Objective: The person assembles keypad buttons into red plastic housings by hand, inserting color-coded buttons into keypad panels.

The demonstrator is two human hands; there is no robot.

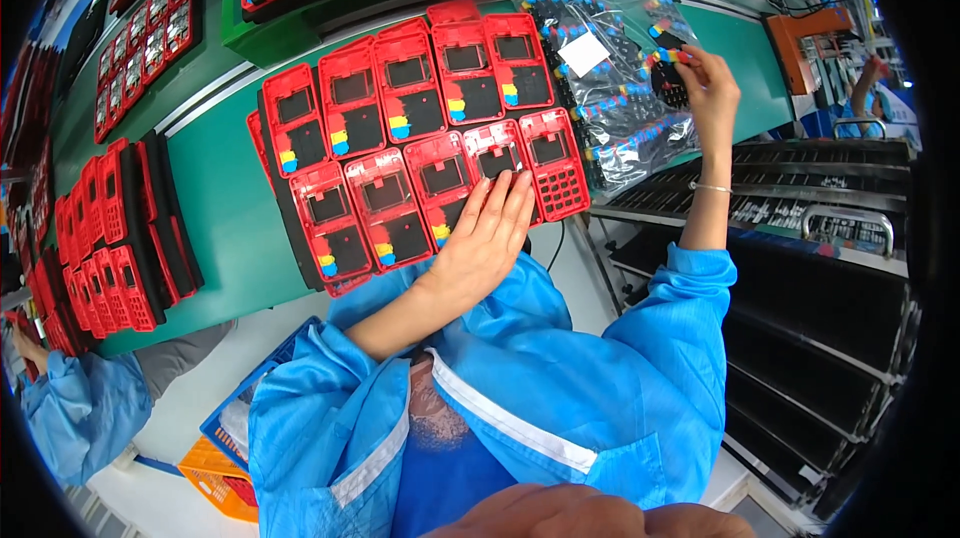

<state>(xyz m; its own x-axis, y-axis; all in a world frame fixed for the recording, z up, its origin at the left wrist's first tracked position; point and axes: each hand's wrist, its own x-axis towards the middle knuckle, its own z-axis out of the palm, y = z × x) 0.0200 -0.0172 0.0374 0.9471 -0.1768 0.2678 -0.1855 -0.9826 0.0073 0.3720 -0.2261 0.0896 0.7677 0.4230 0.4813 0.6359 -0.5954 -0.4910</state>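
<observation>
At a clear bag (640,170) beyond the red housings (388,193), the right hand (710,88) pinched a dark keypad (668,57)

Nearest the body, on the green tabletop (225,183), the left hand (483,228) lay over the front row with its fingers extended, closed around nothing visible. If they pressed unevenly, the housing underneath might have slid or tipped against its neighbours. The row also sat close to the tabletop's near edge, so a sleeve catching it could, I judged, have dragged pieces off. That palm hid the lower part of the fourth housing, and whether a keypad lay seated there could not be told. The end housing (562,178) on the right showed its red key grid bare.

Farther out, beside the housings' right end, the right fingers gripped the keypad at its coloured edge, over the bag. So narrow a hold risked a drop or a twist, and loose plastic might have snagged the piece or pulled others along. Glare and folds blurred the bag's contents, and whether the keypad was wholly free of the film was unclear.

Behind the back row, a green tray (252,38) carried more red housings, cut off by the upper rim. At the far right, curved distortion made a distant worker's hand hard to make out.
</observation>
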